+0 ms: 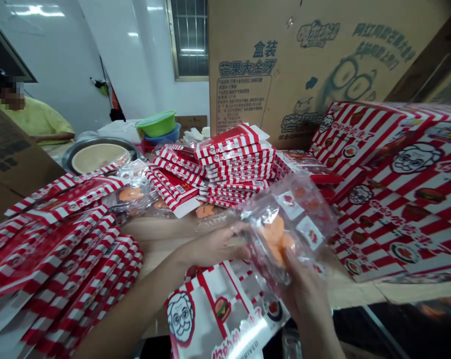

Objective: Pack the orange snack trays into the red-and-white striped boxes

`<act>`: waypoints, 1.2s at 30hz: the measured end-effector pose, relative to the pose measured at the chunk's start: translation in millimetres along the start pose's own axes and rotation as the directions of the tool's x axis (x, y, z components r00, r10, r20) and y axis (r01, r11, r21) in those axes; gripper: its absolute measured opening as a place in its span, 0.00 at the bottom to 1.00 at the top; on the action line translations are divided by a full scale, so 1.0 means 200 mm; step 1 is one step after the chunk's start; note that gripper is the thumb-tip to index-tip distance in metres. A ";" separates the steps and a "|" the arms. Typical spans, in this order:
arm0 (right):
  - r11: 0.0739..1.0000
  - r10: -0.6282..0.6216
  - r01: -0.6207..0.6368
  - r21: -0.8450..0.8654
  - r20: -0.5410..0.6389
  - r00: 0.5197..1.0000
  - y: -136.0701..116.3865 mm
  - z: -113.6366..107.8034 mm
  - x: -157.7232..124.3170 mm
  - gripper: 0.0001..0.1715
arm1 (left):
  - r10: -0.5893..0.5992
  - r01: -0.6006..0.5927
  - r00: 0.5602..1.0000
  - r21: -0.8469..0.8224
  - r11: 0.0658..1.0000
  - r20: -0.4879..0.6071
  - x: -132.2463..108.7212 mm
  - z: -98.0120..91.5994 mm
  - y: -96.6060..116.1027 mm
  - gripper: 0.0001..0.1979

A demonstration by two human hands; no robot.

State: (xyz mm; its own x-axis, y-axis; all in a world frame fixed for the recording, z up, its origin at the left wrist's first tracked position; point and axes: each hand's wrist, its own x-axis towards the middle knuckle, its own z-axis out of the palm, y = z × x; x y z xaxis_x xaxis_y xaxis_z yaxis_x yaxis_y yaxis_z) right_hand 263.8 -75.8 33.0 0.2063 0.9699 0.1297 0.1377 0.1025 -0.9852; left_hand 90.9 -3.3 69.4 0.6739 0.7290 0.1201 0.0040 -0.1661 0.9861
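Both my hands grip one clear plastic packet [285,219] with orange pieces and small sachets inside, held above the table. My left hand [214,245] pinches its left edge. My right hand [304,286] clutches it from below, fingers curled round it. Right under the packet lies a red-and-white striped bag [214,314] printed with a cartoon face and a burger. A stack of flat striped boxes [235,164] stands behind, in the middle of the table.
Piles of flat striped cartons [57,269] fill the left. A large striped display box [401,189] sits at the right before a brown shipping carton [308,60]. More clear packets [133,192], a metal basin [98,154], green bowl [158,123]. A person in yellow [38,122] sits far left.
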 end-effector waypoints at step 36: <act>0.721 0.247 -0.164 0.673 -0.028 0.969 -0.24 0.11 0.32 0.25 | -0.226 -0.113 0.802 -0.512 0.851 -0.553 -0.20 0.06 0.08 0.19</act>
State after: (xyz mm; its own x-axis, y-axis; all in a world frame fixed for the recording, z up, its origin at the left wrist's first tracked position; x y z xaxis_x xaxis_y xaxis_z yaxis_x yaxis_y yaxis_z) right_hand 249.6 -13.6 86.9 0.2614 0.9585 -0.1140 -0.5868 0.0640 -0.8072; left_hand 72.9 -41.9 78.3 0.1311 0.9894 -0.0632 -0.4514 0.1163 0.8847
